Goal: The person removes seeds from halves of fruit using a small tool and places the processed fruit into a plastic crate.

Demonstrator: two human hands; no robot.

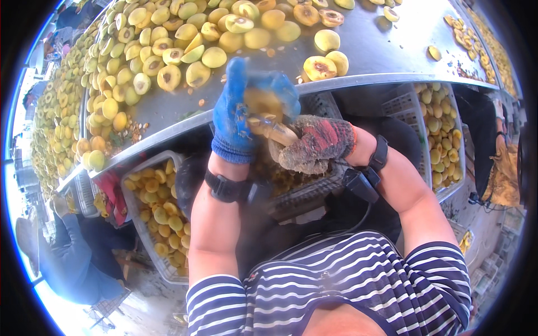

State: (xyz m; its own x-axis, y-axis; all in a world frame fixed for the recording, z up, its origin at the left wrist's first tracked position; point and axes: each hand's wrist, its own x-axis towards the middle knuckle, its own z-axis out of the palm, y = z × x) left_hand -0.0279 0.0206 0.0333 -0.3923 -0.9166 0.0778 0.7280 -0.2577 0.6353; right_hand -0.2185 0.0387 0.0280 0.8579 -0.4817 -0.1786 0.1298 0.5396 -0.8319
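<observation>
My left hand [232, 120], in a blue knit glove with the thumb raised, is wrapped round a yellow peach [263, 102] above the table's near edge. The fruit and the fingertips are smeared by motion. My right hand [322, 144], in a worn grey and red glove, grips a short tan-handled tool [280, 133]. Its tip points at the underside of the peach; blur hides whether they touch. Halved peaches [170, 77], some with brown pit hollows, lie heaped on the metal table [370, 56] beyond my hands.
A crate [162, 274] of yellow peaches stands left of my knees, another crate [417, 120] to the right. Beneath my hands is a dark crate [305, 193] holding small brownish pieces. Co-workers sit at left [78, 257] and far right [500, 162].
</observation>
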